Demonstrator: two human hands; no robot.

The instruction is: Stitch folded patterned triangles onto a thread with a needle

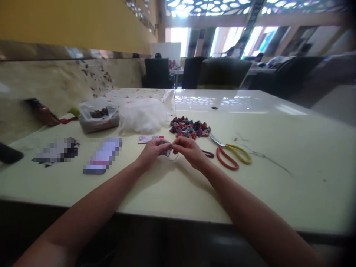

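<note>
Two hands, left hand (152,151) and right hand (190,149). One cloth piece (167,152) between them. One scissors (221,144) right of my right hand. Beyond my left: one white bag (144,116), one tub (100,127). Cloth bundles (189,128) ahead overlap, uncountable.

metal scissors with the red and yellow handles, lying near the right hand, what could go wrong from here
The right hand could bump the metal scissors with red and yellow handles, which lie close by. Their blades point toward the heap of small multicoloured fabric pieces, so a nudge might disturb it. The small pale patterned fabric piece between that hand and the left hand might slip from the fingertips.
</note>
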